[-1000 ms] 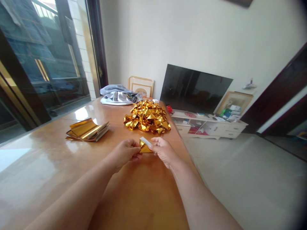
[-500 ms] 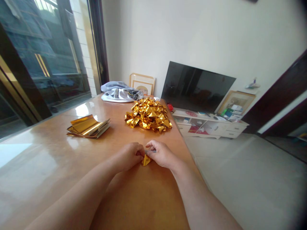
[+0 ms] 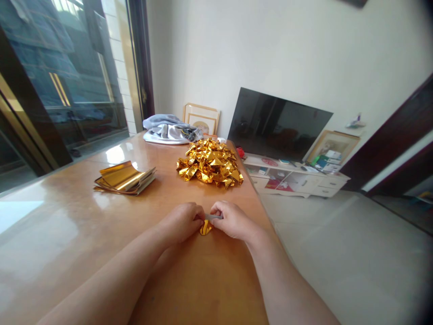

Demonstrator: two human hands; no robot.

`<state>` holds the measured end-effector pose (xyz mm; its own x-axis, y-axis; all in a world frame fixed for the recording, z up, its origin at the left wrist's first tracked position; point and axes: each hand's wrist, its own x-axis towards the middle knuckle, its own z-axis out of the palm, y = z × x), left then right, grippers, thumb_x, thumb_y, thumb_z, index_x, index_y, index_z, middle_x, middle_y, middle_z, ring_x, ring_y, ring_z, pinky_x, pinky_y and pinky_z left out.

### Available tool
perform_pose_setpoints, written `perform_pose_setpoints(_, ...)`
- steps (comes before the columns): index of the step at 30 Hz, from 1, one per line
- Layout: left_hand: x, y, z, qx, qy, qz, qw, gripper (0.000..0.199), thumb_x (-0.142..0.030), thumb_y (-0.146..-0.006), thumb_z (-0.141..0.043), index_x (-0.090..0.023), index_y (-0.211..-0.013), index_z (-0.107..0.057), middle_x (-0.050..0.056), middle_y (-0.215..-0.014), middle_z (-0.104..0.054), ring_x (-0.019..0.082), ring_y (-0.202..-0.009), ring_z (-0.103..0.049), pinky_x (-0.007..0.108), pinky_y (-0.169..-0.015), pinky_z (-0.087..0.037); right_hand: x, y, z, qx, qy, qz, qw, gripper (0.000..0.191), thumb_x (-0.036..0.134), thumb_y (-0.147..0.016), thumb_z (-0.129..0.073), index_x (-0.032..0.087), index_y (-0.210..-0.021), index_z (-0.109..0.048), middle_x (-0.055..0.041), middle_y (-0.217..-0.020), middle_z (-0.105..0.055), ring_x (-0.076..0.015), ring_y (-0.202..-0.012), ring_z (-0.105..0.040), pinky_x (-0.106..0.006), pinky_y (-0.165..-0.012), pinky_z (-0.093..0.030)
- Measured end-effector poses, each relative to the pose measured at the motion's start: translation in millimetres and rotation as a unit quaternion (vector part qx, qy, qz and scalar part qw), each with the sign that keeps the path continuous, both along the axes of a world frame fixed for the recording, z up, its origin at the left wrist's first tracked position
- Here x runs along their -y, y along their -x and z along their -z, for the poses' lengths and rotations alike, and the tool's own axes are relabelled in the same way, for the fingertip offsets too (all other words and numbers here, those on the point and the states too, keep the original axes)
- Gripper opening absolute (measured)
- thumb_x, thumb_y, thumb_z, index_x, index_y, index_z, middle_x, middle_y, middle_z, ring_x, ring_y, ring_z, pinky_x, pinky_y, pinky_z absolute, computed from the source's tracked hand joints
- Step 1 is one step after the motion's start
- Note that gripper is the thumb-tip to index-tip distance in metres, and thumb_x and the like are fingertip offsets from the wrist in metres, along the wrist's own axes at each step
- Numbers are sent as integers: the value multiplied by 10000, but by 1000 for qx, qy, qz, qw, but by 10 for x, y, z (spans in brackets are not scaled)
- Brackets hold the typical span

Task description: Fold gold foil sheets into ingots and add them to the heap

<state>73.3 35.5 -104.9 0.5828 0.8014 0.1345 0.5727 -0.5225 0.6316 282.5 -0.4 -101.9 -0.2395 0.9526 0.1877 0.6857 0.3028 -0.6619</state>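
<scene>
A small folded piece of gold foil paper (image 3: 205, 228) is low over the table between my two hands, its greyish side showing along the top. My left hand (image 3: 187, 220) pinches its left end between thumb and fingers. On the other side, my right hand (image 3: 232, 220) grips the right end with thumb and bent forefinger. Beyond my hands lies a heap of folded gold foil pieces (image 3: 211, 162). Off to the left rests a stack of flat gold foil sheets (image 3: 125, 178), slightly curled.
The glossy wooden table (image 3: 189, 284) has its right edge close to my right arm. Folded clothes (image 3: 165, 128) lie at its far end, near a framed picture (image 3: 202, 118). A television (image 3: 279, 124) stands on a white cabinet (image 3: 301, 180) beyond.
My right hand has shifted slightly right and its fingers have curled in. More of the paper's grey top edge shows between my hands.
</scene>
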Motion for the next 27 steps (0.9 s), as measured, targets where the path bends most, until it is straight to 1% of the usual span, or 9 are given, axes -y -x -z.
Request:
perform_pose_setpoints(3, 10, 4, 12, 0, 1, -21, 1000, 86, -251, -740, -623, -219, -801, -674, 16, -763, -673, 176, -671, -573, 257, -573, -313, 20, 18, -24, 23, -7, 3, 1000, 78, 281, -806, -729, 227, -806, -673, -17, -796, -676, -162, -680, -547, -266, -593, -304)
perform_pose_setpoints(7, 19, 8, 14, 5, 19, -47, 999, 269, -298, -760, -648, -238, -1022, -637, -9, -713, -646, 179, -643, -565, 254, -556, -289, 53, 67, -78, 75, -36, -1, 997, 87, 233, -817, -693, 219, -754, -635, -18, -763, -645, -157, -673, -523, -278, -581, -265)
perform_pose_setpoints(9, 16, 11, 8, -4, 23, -47, 999, 303, -299, -766, -651, -242, -1063, -634, -8, -716, -643, 186, -658, -575, 256, -566, -295, 72, 97, -111, 102, -51, -3, 994, 83, 196, -818, -671, 216, -753, -623, -20, -782, -639, -159, -705, -529, -283, -594, -265)
perform_pose_setpoints(12, 6, 21, -12, -35, 5, -44, 998, 203, -311, -777, -651, -242, -968, -649, 7, -766, -665, 195, -700, -591, 268, -588, -301, 105, 138, -165, 144, -56, -3, 988, 83, 173, -829, -642, 212, -760, -618, -22, -810, -630, -161, -746, -529, -286, -614, -270)
perform_pose_setpoints(15, 1, 32, -48, -79, -55, -39, 995, 110, -327, -790, -648, -245, -864, -652, 12, -839, -681, 202, -746, -595, 289, -634, -309, 143, 169, -223, 186, -52, 3, 981, 69, 156, -828, -619, 208, -782, -626, -18, -823, -620, -157, -756, -519, -283, -623, -270)
perform_pose_setpoints(18, 11, 38, -92, -118, -112, -41, 986, 106, -346, -790, -663, -257, -847, -668, 19, -886, -668, 225, -825, -597, 321, -703, -323, 177, 191, -272, 217, -51, 6, 975, 73, 145, -827, -600, 208, -802, -629, -13, -829, -617, -154, -759, -510, -278, -629, -269)
perform_pose_setpoints(20, 25, 40, -119, -136, -135, -40, 981, 94, -336, -786, -671, -263, -844, -681, 31, -902, -653, 245, -886, -590, 340, -737, -325, 195, 203, -293, 232, -49, 5, 972, 73, 149, -833, -594, 210, -814, -630, -15, -838, -622, -155, -765, -513, -277, -631, -272)
perform_pose_setpoints(23, 46, 39, -152, -151, -154, -38, 976, 62, -311, -788, -667, -263, -821, -689, 47, -919, -634, 265, -936, -569, 356, -762, -324, 215, 213, -309, 243, -52, 2, 969, 82, 145, -838, -584, 212, -824, -630, -19, -858, -633, -158, -783, -527, -277, -637, -279)
perform_pose_setpoints(27, 57, 32, -189, -151, -161, -37, 975, 68, -322, -806, -662, -260, -808, -691, 56, -932, -619, 277, -957, -546, 370, -790, -322, 231, 213, -316, 250, -54, 2, 967, 95, 144, -843, -575, 220, -832, -631, -20, -876, -645, -161, -788, -536, -277, -640, -281)
